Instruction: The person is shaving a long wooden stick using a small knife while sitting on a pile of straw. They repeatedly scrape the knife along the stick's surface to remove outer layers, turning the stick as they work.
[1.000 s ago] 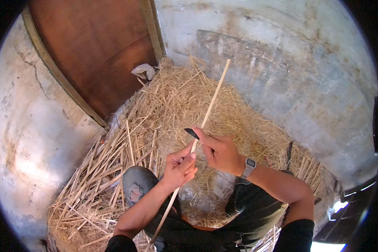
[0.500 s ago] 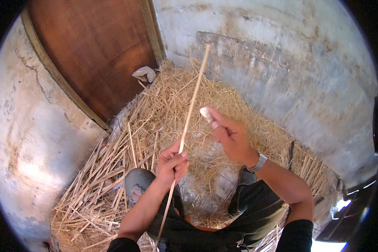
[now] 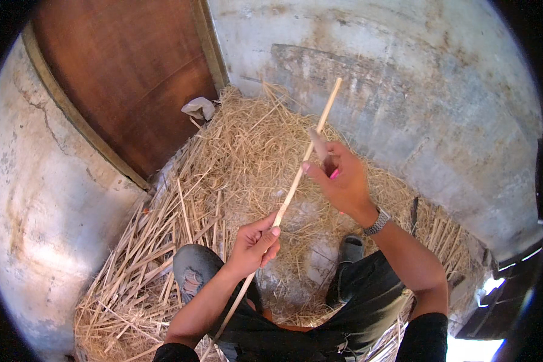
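holding a stick (image 3: 294,187), the left hand (image 3: 251,248) is well off both walls (image 3: 458,120).

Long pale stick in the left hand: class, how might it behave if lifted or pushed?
The long pale stick is probably fairly stiff, since it runs nearly straight beyond the left hand. It also looks light for its length, being so slim.

The right hand (image 3: 344,181), well clear of the wooden stick (image 3: 291,192) half a second ago, is back at it, nearer the stick's upper end than a second ago. The knife (image 3: 318,145) (its blade blurred) crosses the stick there. The stick's tip leans rightward again, and the right foot's sandal (image 3: 352,247) shows more fully.
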A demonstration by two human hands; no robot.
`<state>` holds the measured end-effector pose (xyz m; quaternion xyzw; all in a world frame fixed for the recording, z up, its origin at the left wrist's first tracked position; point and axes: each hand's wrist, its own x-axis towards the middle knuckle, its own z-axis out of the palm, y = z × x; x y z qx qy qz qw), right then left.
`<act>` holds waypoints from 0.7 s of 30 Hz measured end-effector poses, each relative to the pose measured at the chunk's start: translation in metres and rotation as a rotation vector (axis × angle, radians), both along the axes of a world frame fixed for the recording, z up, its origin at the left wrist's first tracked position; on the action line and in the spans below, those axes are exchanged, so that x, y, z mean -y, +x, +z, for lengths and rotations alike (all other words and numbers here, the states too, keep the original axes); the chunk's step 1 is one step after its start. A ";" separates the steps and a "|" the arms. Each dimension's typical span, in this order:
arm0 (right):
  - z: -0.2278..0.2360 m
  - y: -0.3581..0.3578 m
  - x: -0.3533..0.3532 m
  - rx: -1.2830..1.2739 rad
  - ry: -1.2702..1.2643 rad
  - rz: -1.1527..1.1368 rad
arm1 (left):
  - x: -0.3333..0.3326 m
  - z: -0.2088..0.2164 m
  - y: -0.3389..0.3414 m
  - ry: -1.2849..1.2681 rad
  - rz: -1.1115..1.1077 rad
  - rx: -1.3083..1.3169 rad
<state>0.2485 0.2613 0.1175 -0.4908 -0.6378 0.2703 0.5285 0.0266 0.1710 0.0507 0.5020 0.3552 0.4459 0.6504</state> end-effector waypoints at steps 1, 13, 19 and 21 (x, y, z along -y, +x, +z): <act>-0.001 0.000 0.001 0.047 -0.030 0.067 | 0.000 0.000 0.000 -0.009 -0.003 0.006; -0.016 -0.028 0.028 0.160 -0.065 0.465 | -0.001 0.010 0.001 0.053 0.052 -0.111; -0.008 -0.026 0.019 0.081 -0.097 0.405 | 0.000 0.008 0.000 -0.009 -0.029 0.048; -0.003 -0.020 0.008 0.068 -0.104 0.367 | 0.002 0.009 -0.003 -0.035 -0.065 0.076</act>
